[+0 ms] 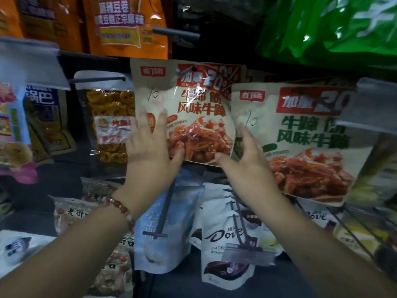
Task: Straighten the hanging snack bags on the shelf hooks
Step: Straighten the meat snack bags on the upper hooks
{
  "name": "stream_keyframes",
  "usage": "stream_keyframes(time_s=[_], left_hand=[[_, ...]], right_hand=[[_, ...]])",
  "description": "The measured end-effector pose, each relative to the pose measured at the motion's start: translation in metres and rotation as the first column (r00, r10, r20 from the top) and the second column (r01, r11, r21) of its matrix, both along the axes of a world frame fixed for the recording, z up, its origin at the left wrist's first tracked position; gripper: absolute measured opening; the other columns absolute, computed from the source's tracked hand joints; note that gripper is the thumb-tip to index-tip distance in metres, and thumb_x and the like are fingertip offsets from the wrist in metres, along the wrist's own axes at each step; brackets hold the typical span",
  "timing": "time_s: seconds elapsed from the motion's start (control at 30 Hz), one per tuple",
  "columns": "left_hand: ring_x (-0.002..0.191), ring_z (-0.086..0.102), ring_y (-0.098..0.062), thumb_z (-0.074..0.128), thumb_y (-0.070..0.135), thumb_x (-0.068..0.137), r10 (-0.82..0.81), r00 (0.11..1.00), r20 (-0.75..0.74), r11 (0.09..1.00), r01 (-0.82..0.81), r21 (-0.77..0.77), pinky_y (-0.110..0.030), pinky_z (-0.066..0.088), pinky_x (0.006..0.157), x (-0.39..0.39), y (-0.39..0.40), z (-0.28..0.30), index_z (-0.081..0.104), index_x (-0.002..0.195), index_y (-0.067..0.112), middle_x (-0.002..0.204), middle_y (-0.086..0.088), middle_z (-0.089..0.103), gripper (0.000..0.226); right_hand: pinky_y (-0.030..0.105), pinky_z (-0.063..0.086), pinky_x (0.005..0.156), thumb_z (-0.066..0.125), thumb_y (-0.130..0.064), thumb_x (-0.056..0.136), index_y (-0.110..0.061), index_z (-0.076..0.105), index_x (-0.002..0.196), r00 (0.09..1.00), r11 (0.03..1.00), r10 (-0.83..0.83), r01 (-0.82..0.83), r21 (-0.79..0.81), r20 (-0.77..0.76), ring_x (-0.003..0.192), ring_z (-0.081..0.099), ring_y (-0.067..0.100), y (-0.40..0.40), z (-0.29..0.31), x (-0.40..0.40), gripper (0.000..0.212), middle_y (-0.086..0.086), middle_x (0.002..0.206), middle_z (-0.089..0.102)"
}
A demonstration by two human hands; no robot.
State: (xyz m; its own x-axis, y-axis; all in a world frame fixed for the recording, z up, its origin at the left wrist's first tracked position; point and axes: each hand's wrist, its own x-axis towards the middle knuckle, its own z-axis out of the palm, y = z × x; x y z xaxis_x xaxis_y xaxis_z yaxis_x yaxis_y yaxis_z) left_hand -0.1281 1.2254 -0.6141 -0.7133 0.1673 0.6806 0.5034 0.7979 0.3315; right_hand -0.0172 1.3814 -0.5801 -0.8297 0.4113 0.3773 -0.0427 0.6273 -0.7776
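Note:
A beige snack bag with red lettering [193, 104] hangs from a hook [182, 72] at the centre. My left hand [148, 145] lies flat on its lower left part, fingers straight and pointing up, thumb at the bottom edge. My right hand [247, 155] sits at the bag's lower right corner, fingers extended between it and a second beige bag with green lettering [305, 134], which hangs tilted to the right. More bags of the same kind hang behind both.
A clear bag of orange ring snacks [111, 125] hangs to the left. Orange bags [126, 24] and a green bag [335, 29] hang above. White Dove pouches [227, 235] and a pale blue pouch [163, 229] hang on hooks below my wrists. Clear price-tag holders [32, 61] jut out.

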Motion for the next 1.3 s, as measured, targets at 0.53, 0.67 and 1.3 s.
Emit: stream_keyframes(time_s=[0.53,0.67,1.3], left_hand=[[0.145,-0.024,-0.044,0.035,0.068,0.093,-0.213,0.973,-0.086,0.934,0.176,-0.312,-0.066,-0.003,0.116,0.061,0.147,0.027,-0.015,0.148,0.039,0.160,-0.015,-0.025,0.080],[0.145,-0.019,-0.050,0.033,0.072,0.090,-0.202,0.974,-0.100,0.952,0.171,-0.254,-0.071,0.001,0.113,0.058,0.164,0.028,-0.007,0.150,0.043,0.161,-0.016,-0.021,0.078],[0.148,0.016,-0.023,0.078,0.045,0.079,-0.417,0.885,0.209,0.748,0.203,0.632,-0.036,0.017,0.119,0.046,0.134,0.013,0.006,0.157,0.030,0.161,-0.003,0.018,0.107]], right_hand=[[0.050,0.024,0.113,0.048,-0.054,0.094,-0.008,0.047,0.129,0.837,0.709,-0.542,0.407,0.576,0.077,0.127,0.039,0.041,0.104,0.012,0.056,0.057,0.023,0.131,0.046],[0.043,0.037,0.098,0.038,-0.060,0.097,-0.001,0.061,0.111,0.810,0.705,-0.576,0.424,0.568,0.111,0.112,0.054,0.039,0.110,0.026,0.044,0.065,0.025,0.116,0.060],[0.038,0.043,0.101,0.058,-0.079,0.075,-0.021,0.016,0.156,0.922,0.886,-0.367,0.386,-0.258,0.121,0.124,0.053,0.033,0.170,-0.011,0.009,0.108,0.011,0.143,0.050]])
